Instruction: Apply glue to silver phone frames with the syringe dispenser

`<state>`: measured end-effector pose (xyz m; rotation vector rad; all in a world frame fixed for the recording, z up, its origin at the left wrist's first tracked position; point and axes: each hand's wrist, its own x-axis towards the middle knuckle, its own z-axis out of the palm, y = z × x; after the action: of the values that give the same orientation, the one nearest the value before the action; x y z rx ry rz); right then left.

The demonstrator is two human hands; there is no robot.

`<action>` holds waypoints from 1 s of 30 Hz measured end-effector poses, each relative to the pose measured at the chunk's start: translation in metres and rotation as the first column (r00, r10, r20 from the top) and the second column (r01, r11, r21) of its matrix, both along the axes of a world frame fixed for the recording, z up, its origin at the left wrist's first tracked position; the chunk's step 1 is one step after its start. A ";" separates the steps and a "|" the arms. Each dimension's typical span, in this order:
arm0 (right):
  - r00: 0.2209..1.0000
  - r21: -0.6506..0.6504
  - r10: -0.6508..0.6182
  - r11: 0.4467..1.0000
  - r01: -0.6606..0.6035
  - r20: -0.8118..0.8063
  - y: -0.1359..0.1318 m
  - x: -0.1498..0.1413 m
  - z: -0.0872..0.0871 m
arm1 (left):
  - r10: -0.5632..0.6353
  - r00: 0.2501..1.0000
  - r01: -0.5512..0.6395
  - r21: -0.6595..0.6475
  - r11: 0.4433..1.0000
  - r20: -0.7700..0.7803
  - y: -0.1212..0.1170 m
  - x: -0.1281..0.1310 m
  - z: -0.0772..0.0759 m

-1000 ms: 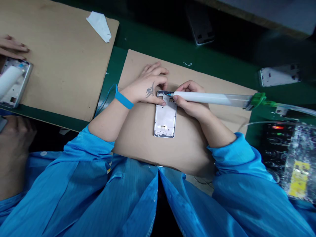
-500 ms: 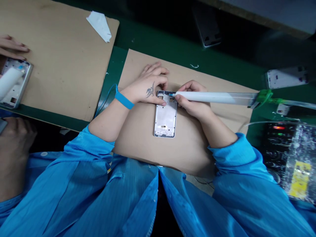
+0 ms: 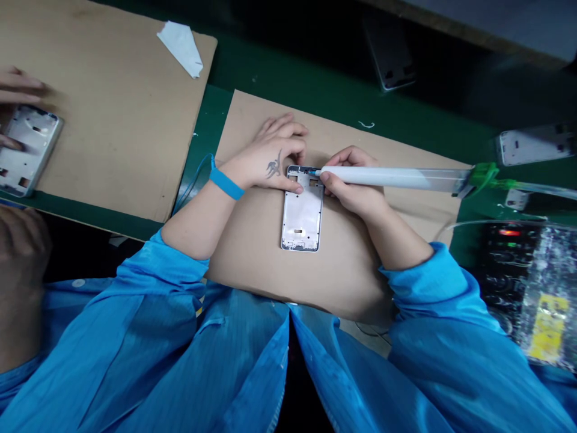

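Note:
A silver phone frame (image 3: 302, 213) lies on a brown cardboard mat (image 3: 342, 270) in front of me. My left hand (image 3: 270, 157), with a tattoo and a blue wristband, presses its fingers on the frame's top left corner. My right hand (image 3: 354, 189) grips a white dispensing syringe (image 3: 396, 178) like a pen. Its tip touches the top edge of the frame. A green cap and a clear hose run off the syringe's right end.
A second cardboard mat (image 3: 112, 108) lies to the left, with a white scrap (image 3: 181, 47) on it. A co-worker's hands (image 3: 15, 87) hold another phone frame (image 3: 24, 147) there. More frames (image 3: 534, 144) ride the dark green belt behind. An electronic box (image 3: 527, 282) stands at the right.
My hands stay almost still; the syringe shifted slightly right. Frames on the belt moved right. The co-worker's white syringe has left their frame.

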<state>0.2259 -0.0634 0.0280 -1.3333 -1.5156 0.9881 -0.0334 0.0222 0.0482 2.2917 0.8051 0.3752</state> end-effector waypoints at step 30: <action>0.999 0.035 -0.025 0.999 0.024 0.035 0.000 -0.006 0.000 | 0.002 1.000 -0.002 0.007 1.000 0.009 0.001 -0.001 -0.001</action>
<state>0.2194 -0.0632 0.0278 -1.3479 -1.5329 0.9235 -0.0343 0.0228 0.0474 2.2941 0.8028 0.3898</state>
